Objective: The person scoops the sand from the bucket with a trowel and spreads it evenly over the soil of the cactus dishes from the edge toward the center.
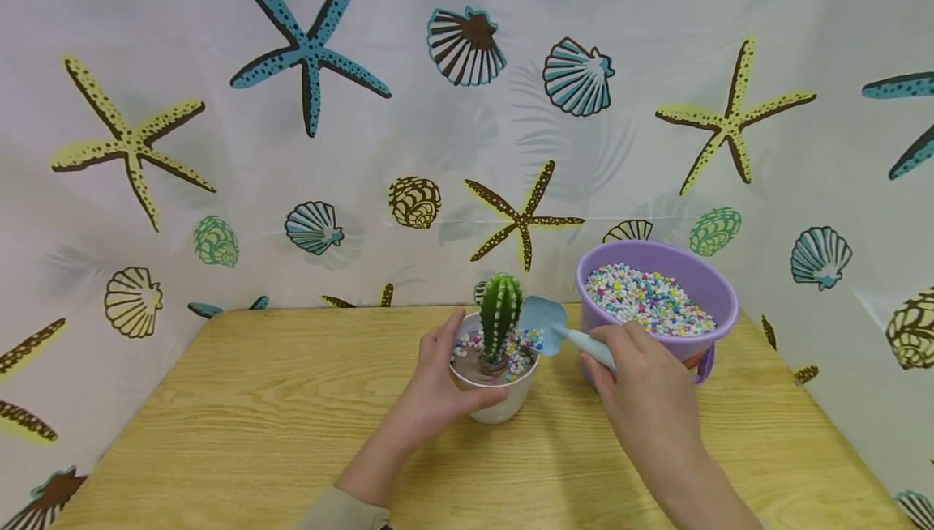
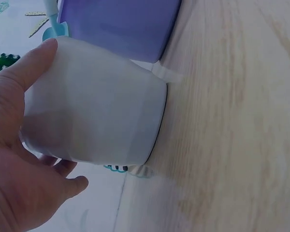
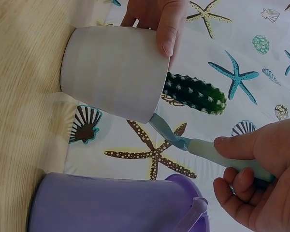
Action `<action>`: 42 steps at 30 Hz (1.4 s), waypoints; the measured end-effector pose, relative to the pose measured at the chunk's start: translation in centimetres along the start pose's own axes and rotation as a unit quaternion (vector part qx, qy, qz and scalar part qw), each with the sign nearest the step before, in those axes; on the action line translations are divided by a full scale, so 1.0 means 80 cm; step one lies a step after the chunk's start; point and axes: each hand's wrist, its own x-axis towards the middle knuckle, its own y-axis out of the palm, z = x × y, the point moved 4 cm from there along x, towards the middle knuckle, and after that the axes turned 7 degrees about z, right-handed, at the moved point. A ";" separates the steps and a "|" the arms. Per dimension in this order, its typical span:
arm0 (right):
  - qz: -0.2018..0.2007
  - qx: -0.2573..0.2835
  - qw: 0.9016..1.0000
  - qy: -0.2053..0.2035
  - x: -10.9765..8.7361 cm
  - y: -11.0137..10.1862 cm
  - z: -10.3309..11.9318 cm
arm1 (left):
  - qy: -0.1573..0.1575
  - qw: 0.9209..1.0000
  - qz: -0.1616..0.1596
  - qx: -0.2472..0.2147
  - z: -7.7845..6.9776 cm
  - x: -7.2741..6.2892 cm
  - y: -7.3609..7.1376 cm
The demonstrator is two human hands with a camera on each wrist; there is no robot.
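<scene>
A green cactus (image 1: 501,315) stands in a white pot (image 1: 503,404), with colored pebbles (image 1: 520,361) over part of the brown soil. My left hand (image 1: 436,388) grips the pot from its left side, thumb along the near rim. In my right hand (image 1: 645,384) is the handle of a small light blue shovel (image 1: 543,326). Its blade tilts over the pot's right rim, a few pebbles at its edge. The right wrist view shows the blade (image 3: 166,131) right at the rim and the fingers curled round the handle (image 3: 217,153).
A purple bucket (image 1: 700,283) filled with white and colored pebbles (image 1: 645,299) stands right of the pot, behind my right hand. Both stand on a wooden table (image 1: 292,400). A cloth with starfish and shells (image 1: 409,133) hangs behind the table's far edge.
</scene>
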 end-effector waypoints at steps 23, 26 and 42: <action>-0.018 -0.006 0.999 -0.027 0.003 0.003 0.003 | 0.020 0.999 0.026 -0.001 -0.005 0.000 -0.002; -0.021 -0.009 0.999 -0.030 0.003 0.003 0.003 | 0.011 1.000 0.020 -0.005 -0.004 0.001 -0.003; -0.031 -0.041 0.997 -0.061 -0.002 0.006 0.008 | 0.008 0.999 -0.040 -0.014 -0.009 0.004 0.015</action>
